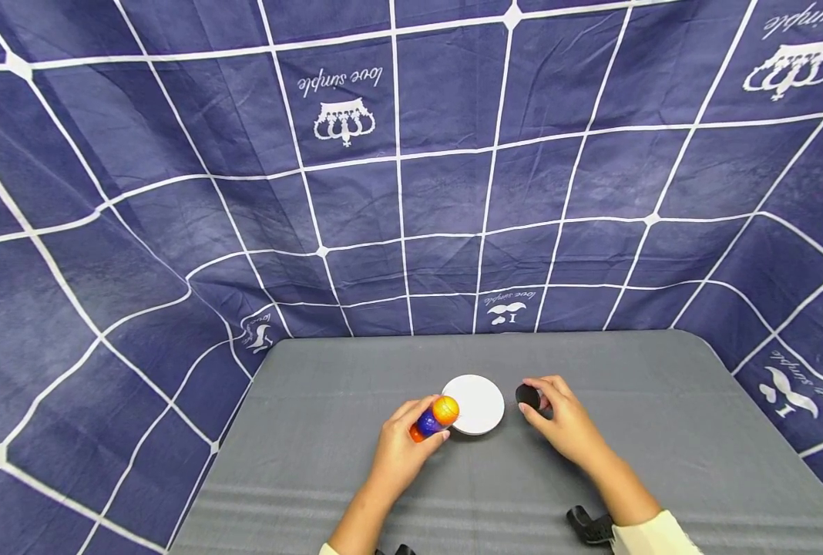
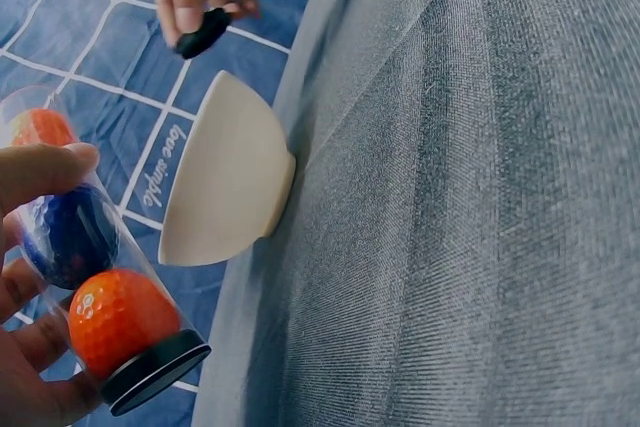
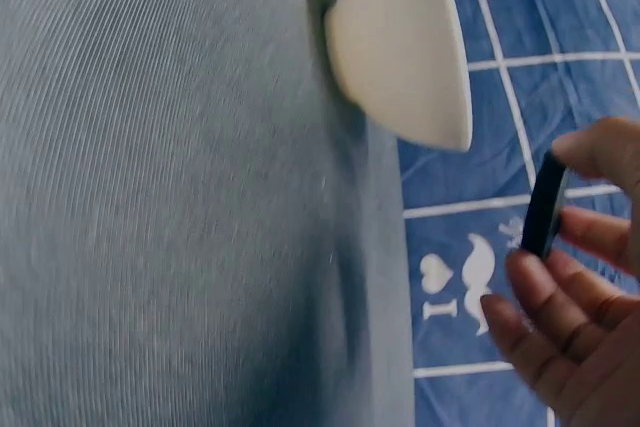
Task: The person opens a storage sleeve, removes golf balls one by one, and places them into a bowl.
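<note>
My left hand [image 1: 401, 443] grips a clear plastic tube [image 2: 150, 265] of golf balls: an orange ball [image 2: 122, 322] by its black end cap [image 2: 155, 372], a dark blue ball [image 2: 72, 235] in the middle, another orange ball [image 2: 42, 129] at the far end. In the head view the tube tilts toward the white bowl [image 1: 477, 405], overlapping its left rim. My right hand [image 1: 564, 420] pinches a round black lid [image 3: 543, 205] between thumb and fingers, to the right of the bowl. The tube's far end shows no cap in the left wrist view.
The bowl stands upright on a table with a grey ribbed cloth [image 1: 328, 462]. Behind and at both sides hangs a blue curtain [image 1: 439, 193] with white grid lines. Black wrist straps [image 1: 588, 528] show near the sleeves at the bottom.
</note>
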{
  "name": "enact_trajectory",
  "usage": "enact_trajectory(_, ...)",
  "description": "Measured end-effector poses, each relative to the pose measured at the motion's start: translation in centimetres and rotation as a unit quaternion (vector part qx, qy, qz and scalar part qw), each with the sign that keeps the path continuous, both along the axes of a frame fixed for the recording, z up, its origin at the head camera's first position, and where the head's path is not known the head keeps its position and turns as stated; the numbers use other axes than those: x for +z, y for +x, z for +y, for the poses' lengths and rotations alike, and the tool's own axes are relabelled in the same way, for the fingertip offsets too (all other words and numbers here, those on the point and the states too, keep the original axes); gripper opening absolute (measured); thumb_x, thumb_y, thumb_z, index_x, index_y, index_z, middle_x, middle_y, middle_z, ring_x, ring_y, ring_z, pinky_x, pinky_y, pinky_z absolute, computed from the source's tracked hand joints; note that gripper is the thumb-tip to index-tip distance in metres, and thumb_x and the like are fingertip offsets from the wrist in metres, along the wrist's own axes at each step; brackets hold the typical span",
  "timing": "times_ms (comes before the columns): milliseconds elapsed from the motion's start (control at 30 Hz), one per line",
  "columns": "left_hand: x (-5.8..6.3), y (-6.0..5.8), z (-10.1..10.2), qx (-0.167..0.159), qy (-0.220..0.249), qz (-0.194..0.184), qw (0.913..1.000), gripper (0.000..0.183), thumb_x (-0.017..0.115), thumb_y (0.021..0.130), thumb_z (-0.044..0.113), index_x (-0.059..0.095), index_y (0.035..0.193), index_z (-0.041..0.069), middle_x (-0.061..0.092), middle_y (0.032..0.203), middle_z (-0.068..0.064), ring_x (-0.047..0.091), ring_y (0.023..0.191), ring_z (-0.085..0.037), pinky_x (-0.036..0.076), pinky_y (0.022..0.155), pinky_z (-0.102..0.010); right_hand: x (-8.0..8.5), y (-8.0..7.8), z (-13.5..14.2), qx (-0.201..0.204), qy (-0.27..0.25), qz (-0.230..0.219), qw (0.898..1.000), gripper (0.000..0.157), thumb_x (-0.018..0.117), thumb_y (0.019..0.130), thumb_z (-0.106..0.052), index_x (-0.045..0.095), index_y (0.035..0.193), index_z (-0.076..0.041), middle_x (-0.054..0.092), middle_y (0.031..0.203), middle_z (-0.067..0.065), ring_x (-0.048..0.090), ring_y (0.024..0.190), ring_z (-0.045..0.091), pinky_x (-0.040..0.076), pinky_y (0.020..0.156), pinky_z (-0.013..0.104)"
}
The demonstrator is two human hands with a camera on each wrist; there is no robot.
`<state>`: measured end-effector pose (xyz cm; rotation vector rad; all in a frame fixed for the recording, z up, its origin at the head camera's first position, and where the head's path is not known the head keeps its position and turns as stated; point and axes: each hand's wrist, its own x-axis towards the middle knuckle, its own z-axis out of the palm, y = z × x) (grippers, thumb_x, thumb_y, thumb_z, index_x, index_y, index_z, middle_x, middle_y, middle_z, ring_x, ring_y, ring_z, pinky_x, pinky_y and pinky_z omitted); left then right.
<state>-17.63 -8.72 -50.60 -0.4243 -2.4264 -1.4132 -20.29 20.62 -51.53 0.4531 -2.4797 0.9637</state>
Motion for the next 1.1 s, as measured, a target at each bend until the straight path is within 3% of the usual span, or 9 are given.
enact_trajectory(133,-0.2,-0.1,-0.2,0.001,0.0,0.006,1.0,0.054,0.089,0.075,0.012,0.071,0.125,0.02,0.072,0.115,0.001,0.068,0.105,-0.014,0.058,0.092,-0.031,-0.3,-0.3,0.6,-0.035,0.041,-0.059,0.997,0.04,0.078,0.085,-0.014,0.068,0.121,0.0,0.057,0.098,0.006,0.048,0.076,0.01,0.041,0.067,0.027)
enact_trajectory(333,-0.1,-0.1,-0.3,-0.007,-0.001,0.009,0.9999,0.054,0.089,0.075,0.015,0.071,0.125,0.022,0.071,0.116,0.003,0.068,0.105,-0.013,0.058,0.091,-0.029,-1.2,-0.3,1.2,-0.062,0.092,-0.12,0.986,0.041,0.075,0.087,-0.018,0.067,0.123,0.001,0.061,0.106,0.015,0.064,0.094,0.03,0.051,0.083,0.048)
enact_trajectory(467,-0.1,-0.1,-0.3,-0.006,-0.002,0.009,0.9999,0.054,0.089,0.075,0.014,0.07,0.126,0.02,0.071,0.116,0.002,0.068,0.104,-0.013,0.058,0.09,-0.03,-1.4,-0.3,1.3,-0.068,0.102,-0.134,0.983,0.042,0.075,0.087,-0.019,0.067,0.123,0.001,0.06,0.108,0.017,0.064,0.099,0.036,0.051,0.085,0.053)
enact_trajectory(833,-0.1,-0.1,-0.4,-0.009,0.008,0.004,0.9999,0.055,0.089,0.075,0.012,0.07,0.126,0.02,0.071,0.117,0.002,0.068,0.105,-0.014,0.058,0.091,-0.029,-1.8,-0.1,1.5,-0.061,0.141,-0.179,0.972,0.039,0.077,0.086,-0.021,0.068,0.118,0.0,0.057,0.103,0.016,0.062,0.093,0.035,0.05,0.086,0.055)
enact_trajectory(1100,-0.1,0.0,-0.4,-0.006,0.007,0.005,0.9999,0.054,0.089,0.075,0.011,0.071,0.125,0.021,0.071,0.115,0.002,0.067,0.103,-0.013,0.058,0.09,-0.029,-1.5,0.1,1.3,-0.061,0.149,-0.179,0.971,0.045,0.081,0.082,-0.021,0.067,0.12,-0.001,0.059,0.106,0.017,0.061,0.098,0.037,0.05,0.087,0.056)
